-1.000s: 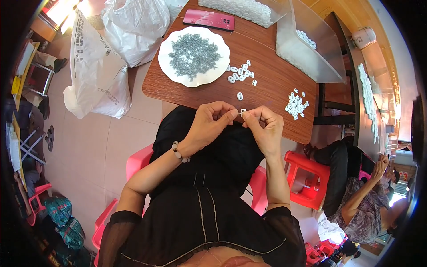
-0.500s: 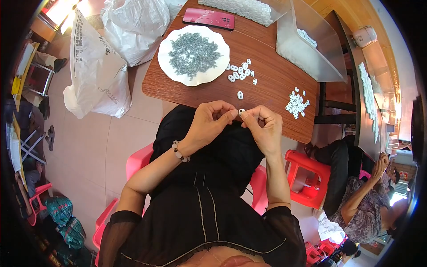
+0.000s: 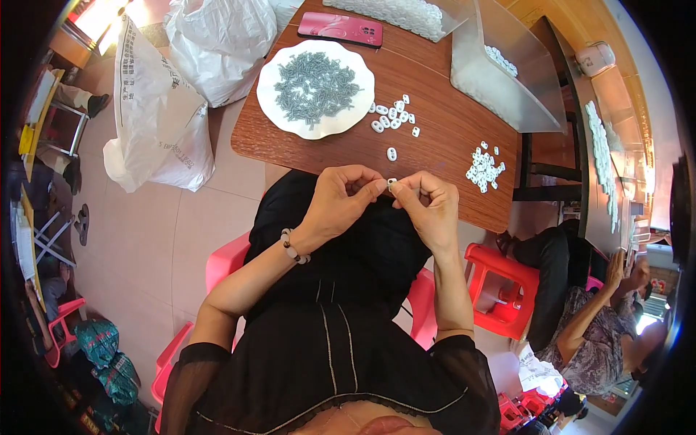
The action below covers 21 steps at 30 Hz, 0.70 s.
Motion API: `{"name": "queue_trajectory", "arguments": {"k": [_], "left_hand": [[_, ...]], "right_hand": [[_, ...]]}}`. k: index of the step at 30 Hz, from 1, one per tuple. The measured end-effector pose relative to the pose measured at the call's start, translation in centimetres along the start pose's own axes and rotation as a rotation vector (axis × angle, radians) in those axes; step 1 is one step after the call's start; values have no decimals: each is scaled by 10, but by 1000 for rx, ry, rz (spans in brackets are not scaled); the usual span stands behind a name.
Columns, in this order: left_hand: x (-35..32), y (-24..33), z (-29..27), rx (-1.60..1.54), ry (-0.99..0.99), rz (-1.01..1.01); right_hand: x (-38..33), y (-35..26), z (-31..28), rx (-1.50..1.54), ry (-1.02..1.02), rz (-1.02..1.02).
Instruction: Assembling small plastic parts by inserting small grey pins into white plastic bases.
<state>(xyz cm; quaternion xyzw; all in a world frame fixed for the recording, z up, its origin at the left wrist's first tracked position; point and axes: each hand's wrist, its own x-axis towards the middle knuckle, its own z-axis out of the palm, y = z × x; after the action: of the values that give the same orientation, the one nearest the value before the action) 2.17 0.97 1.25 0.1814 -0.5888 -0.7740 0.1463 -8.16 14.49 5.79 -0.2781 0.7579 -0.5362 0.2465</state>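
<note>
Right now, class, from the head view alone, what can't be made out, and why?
All in the head view:
Small white piece: partly covered by the left hand and right hand.
Phone: underside hidden against the table.
Grey pieces: too small and heaped to count.
Long white heap: cut off by the upper edge.

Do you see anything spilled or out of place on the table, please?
Nothing looks spilled; the grey rods lie within the scalloped plate. Mildly odd: one white two-holed piece sits apart from the nearest cluster.

Head-worn fisheye, downward over lap (image 3: pixel 355 235) and table (image 3: pixel 446 109), periphery perhaps unclear.
</note>
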Motion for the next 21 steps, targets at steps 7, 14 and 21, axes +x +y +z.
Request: {"name": "queue_trajectory", "arguments": {"k": [7,14,21], "left_hand": [[0,-1,0,1,2,-11],[0,-3,0,44,22,18],[-1,-1,0,8,4,-28]], "right_hand": [[-1,4,1,31,-2,14],[0,8,2,39,-5,12],[2,18,-1,76,-6,19]]}}
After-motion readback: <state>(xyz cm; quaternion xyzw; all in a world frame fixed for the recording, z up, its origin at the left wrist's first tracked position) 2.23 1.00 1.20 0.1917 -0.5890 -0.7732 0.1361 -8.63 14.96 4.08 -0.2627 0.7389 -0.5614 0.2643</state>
